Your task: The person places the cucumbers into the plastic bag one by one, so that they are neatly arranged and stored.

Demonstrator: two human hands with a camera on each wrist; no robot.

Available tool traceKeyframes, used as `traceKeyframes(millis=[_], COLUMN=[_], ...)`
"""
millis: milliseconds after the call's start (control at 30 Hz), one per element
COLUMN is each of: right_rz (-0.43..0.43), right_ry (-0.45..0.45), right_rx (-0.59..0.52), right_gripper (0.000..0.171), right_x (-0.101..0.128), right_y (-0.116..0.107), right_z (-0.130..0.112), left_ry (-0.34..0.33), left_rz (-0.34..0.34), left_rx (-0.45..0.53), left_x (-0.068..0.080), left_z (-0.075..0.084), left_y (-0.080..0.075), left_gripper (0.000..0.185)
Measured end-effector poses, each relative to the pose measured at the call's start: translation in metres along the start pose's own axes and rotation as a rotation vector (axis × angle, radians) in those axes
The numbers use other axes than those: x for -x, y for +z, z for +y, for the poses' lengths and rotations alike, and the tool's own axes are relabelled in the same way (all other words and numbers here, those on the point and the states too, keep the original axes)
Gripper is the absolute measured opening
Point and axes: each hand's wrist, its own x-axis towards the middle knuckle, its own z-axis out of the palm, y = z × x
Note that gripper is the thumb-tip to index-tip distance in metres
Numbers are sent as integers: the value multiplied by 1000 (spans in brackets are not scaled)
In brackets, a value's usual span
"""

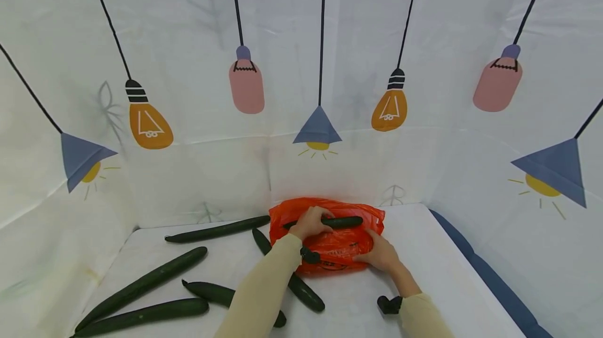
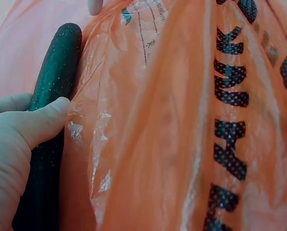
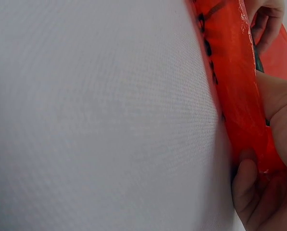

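My left hand (image 1: 311,223) grips a dark green cucumber (image 1: 346,222) that lies across the mouth of a red plastic bag (image 1: 330,246). Thumb and fingers pinch its sides in the left wrist view, where the rounded end of the cucumber (image 2: 57,72) points away beside the bag's black print. At the bag's right side, my right hand (image 1: 381,254) holds the edge of the plastic. From the right wrist, its curled fingers (image 3: 244,183) show against the red bag (image 3: 237,96), with the thumb on the inner side. Part of the gripped cucumber is hidden behind my left hand.
Several more cucumbers lie on the white table (image 1: 367,296): one long cucumber (image 1: 216,230) behind, one partly under the bag (image 1: 306,293), others at the left (image 1: 146,280). My left sleeve (image 1: 264,280) crosses over one. A white cloth wall printed with lamps (image 1: 282,170) stands behind.
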Motion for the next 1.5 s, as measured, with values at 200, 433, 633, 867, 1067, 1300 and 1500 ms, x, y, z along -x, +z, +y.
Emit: traceKeyframes(millis=[200, 433, 633, 867, 1067, 1300, 1500], right_rz=[-5, -5, -12, -37, -42, -55, -75], right_ry=[8, 3, 12, 7, 6, 11, -1], right_rx=[0, -11, -31, -38, -44, -17, -6], right_gripper=[106, 104, 101, 102, 107, 104, 105], right_x=[1, 3, 5, 3, 1, 2, -1], right_y=[3, 3, 2, 2, -1, -2, -5], right_z=[0, -1, -4, -4, 1, 1, -1], left_ry=[15, 36, 76, 114, 121, 158, 200], left_rz=[31, 65, 65, 3, -28, -35, -40], left_rx=[8, 34, 44, -9, -72, -118, -184], left_x=[9, 20, 36, 67, 96, 138, 172], left_z=[5, 10, 14, 24, 34, 36, 30], left_y=[-6, -11, -19, -31, -38, -46, -57], left_gripper=[29, 26, 26, 28, 30, 27, 22])
